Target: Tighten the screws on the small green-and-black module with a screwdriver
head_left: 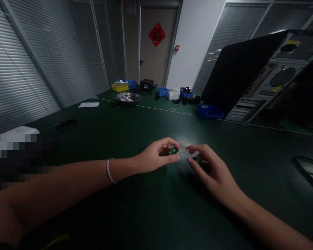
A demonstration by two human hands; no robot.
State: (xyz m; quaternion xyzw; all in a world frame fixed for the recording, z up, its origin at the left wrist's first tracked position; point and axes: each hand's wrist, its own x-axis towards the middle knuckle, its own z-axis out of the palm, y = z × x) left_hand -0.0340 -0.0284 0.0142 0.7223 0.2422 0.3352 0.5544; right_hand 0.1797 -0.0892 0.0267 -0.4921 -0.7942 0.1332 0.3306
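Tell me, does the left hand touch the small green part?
Touching. The head view shows the left hand pinching the small green part between thumb and fingertips, with no gap visible.

Small green part [173, 150] in the left hand [153, 157] is showing too tiny and dark to identify. Right hand [211, 170] fingers are hiding whatever is lying beneath them. Pixelated block [18, 156] at middle left is blurring everything there. Computer case [271, 76] is running off the right edge.

Your left hand [156, 156] pinches a small green chip [173, 150]. The bench [135, 194] is dark green; near its far edge sit blue bins [210, 111], a yellow bin [120, 86] and a silver bowl [128, 98].
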